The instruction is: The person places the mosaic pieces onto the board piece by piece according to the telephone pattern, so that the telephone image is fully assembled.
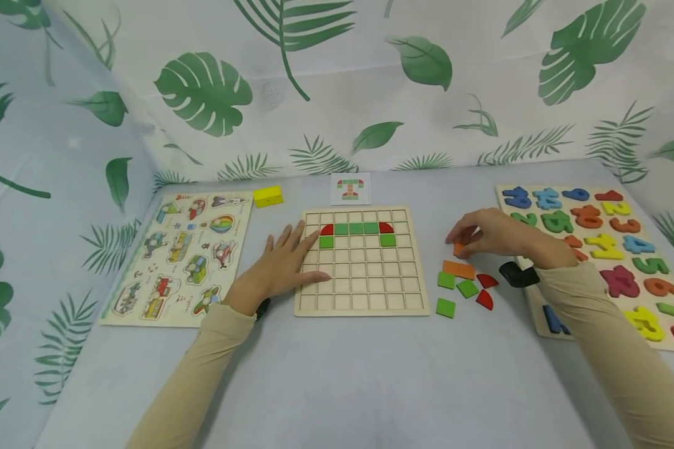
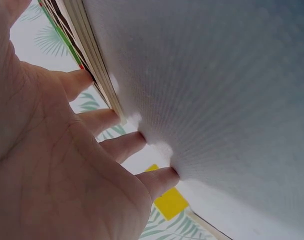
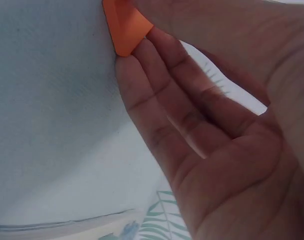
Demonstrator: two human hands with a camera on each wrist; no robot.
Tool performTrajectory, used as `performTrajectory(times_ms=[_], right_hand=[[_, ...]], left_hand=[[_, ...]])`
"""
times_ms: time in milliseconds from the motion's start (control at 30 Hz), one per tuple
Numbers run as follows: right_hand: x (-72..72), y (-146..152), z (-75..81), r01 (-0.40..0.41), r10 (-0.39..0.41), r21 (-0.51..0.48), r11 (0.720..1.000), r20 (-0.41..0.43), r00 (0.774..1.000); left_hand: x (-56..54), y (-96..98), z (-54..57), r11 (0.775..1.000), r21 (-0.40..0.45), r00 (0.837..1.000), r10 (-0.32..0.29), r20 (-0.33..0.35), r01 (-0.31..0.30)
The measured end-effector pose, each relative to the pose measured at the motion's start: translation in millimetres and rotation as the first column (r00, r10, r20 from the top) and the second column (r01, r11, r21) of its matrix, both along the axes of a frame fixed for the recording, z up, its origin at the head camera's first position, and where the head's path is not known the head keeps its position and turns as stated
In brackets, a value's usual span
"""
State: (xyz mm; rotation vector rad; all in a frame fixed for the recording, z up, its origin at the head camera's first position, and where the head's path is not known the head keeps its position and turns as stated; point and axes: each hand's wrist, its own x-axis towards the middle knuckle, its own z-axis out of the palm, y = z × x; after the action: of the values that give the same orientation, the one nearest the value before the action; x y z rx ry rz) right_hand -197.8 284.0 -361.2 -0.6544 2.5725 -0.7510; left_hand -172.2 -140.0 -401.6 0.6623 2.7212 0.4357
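Note:
My right hand (image 1: pixel 494 232) pinches an orange tile (image 1: pixel 459 250) between thumb and fingers, right of the wooden grid board (image 1: pixel 365 303); the same tile shows in the right wrist view (image 3: pixel 128 29). Spread fingers of my left hand (image 1: pixel 272 268) lie over the board's left edge, thumb reaching onto its squares. Along an upper row sit three green tiles (image 1: pixel 356 229) between a left red quarter-round tile (image 1: pixel 327 230) and a right one (image 1: pixel 385 227). Below each red tile is a light green square. Orange tiles (image 1: pixel 459 270) lie just below my right hand.
Loose green squares (image 1: pixel 446 308) and red quarter-rounds (image 1: pixel 485 300) lie right of the board. Behind it is a pattern card (image 1: pixel 351 189). A picture puzzle (image 1: pixel 233 249) and yellow block (image 1: pixel 268 196) stand left; a letter-and-number puzzle board (image 1: pixel 530 298) lies at right.

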Motion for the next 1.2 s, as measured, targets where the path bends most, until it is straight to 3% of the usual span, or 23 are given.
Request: performTrajectory(times_ms=[633, 967, 1200], right_hand=[[-1.6, -9, 6.1, 0.078, -0.081, 0.09, 0.993, 0.035, 0.996], [6.6, 4, -3.3, 0.117, -0.117, -0.002, 0.993, -0.036, 0.992], [6.3, -4, 0.7, 0.023, -0.028, -0.037, 0.999, -0.156, 0.987]], left_hand=[[0.7, 1.9, -1.5, 1.0, -0.012, 1.0, -0.001, 0.002, 0.001], [2.3, 3.0, 0.6, 1.0, 0.012, 1.0, -0.011, -0.012, 0.011], [1.9, 3.4, 0.1, 1.0, -0.007, 1.0, -0.012, -0.023, 0.011]])
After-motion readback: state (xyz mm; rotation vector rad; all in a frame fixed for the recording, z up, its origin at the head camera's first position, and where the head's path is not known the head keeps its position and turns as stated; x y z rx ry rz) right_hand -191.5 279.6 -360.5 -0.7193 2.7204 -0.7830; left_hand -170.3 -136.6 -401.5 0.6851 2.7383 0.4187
